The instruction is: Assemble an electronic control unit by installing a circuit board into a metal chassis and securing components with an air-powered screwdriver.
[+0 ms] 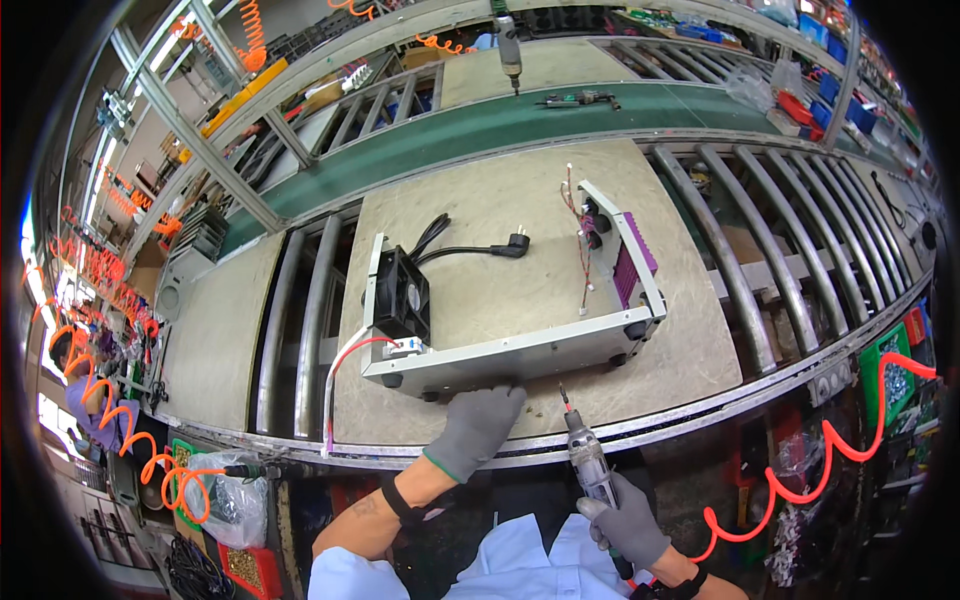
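Several steel rollers (281, 330) flank a worn beige board (480, 205) at centre, bearing an open grey metal chassis (500, 355). Left grey-gloved hand (475, 430), lower centre: fingers curled at the chassis's near edge, contents indeterminable. Right grey-gloved hand (630, 520), lower right: clasps a grey power screwdriver (590, 465). Black square fan (400, 290): chassis, left.

And here's a pale blue shirt (545, 575), with a pointed collar (522, 537) up top! Ahead of that shirt, to its left, the left hand (476, 430) comes gloved in plain grey, green hem (446, 468) circling the cuff, then a black wristband (402, 500) between glove and short blue sleeve (345, 574). Over to the shirt's right, the right hand (628, 522): grey glove again, and another black band (686, 584) at the wrist!
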Available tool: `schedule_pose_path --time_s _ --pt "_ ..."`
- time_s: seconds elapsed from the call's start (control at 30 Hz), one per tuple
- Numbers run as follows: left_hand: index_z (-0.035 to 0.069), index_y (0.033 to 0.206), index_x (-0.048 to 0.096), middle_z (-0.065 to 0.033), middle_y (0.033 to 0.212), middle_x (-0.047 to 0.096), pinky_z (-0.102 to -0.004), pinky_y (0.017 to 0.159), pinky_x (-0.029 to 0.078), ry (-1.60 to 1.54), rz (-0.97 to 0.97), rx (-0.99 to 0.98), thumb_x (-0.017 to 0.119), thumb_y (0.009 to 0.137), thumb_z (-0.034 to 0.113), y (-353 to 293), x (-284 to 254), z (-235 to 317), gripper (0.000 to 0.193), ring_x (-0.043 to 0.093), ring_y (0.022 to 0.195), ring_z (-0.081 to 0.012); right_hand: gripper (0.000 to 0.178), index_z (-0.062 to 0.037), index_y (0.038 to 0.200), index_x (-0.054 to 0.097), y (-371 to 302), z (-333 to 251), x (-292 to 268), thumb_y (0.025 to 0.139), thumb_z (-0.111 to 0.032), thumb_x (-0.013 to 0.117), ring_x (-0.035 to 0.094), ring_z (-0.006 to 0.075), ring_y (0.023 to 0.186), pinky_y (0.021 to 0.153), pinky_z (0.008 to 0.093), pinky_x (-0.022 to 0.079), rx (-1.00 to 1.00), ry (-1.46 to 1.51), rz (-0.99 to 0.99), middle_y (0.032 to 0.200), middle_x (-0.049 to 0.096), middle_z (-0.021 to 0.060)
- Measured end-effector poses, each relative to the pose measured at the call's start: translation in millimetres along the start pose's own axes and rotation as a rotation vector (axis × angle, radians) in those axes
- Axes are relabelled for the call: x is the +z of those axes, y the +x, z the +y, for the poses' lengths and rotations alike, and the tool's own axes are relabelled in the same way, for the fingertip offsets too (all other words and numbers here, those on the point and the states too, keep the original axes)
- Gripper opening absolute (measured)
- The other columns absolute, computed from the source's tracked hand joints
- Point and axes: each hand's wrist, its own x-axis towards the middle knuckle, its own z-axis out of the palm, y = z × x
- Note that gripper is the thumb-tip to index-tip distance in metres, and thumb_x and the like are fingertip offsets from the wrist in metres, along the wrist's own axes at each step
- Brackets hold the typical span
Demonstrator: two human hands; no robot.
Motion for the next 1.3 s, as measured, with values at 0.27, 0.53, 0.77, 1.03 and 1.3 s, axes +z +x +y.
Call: schedule_pose_path --time_s 0.27,0.53,0.77,1.03,1.3 --pt "0.002 0.111 0.069 -0.0091 0.085 0.066 -0.0343 0.066 0.057 -0.642 0.223 0.101 0.065 0.093 0.006 8 -93 -1 0.019 0.069 0.071 -0.0221 0.042 -0.0025 0.119 0.057 12 -4 4 0.091 -0.028 0.075 0.056 0.0078 0.055 0.046 0.0257 0.047 -0.034 0.027 0.024 0.077 0.058 0.0025" --pt "0.000 0.112 0.069 -0.0083 0.102 0.073 -0.0243 0.061 0.056 -1.118 -0.242 -0.508 0.065 0.100 0.018 110 -161 -51 0.023 0.073 0.079 -0.0134 0.042 -0.0033 0.118 0.057 15 -2 8 0.090 -0.030 0.076 0.056 0.0081 0.055 0.047 0.0263 0.047 -0.066 0.036 0.031 0.075 0.058 0.0028" --pt "-0.001 0.111 0.069 -0.0098 0.102 0.075 -0.0241 0.064 0.059 -1.079 -0.675 -0.464 0.065 0.100 0.020 173 -109 -68 0.024 0.074 0.080 -0.0137 0.045 -0.0014 0.120 0.059 19 3 11 0.088 -0.028 0.078 0.056 0.0080 0.059 0.052 0.0273 0.048 -0.040 0.088 0.053 0.080 0.060 0.0032" --pt "0.000 0.104 0.075 -0.0084 0.095 0.075 -0.0272 0.070 0.062 -0.993 -1.047 -0.315 0.070 0.095 0.021 196 -46 -60 0.023 0.071 0.076 -0.0128 0.039 -0.0038 0.114 0.057 25 4 18 0.088 -0.022 0.078 0.055 0.0105 0.053 0.047 0.0282 0.045 -0.080 0.056 0.100 0.075 0.059 0.0035" --pt "0.001 0.101 0.077 -0.0046 0.086 0.073 -0.0252 0.062 0.056 -0.981 -1.122 -0.242 0.078 0.089 0.025 186 -33 -47 0.027 0.066 0.071 -0.0100 0.049 -0.0021 0.132 0.056 22 -2 15 0.091 -0.022 0.073 0.057 0.0102 0.081 0.068 0.0283 0.050 -0.062 0.085 0.070 0.100 0.063 0.0035"
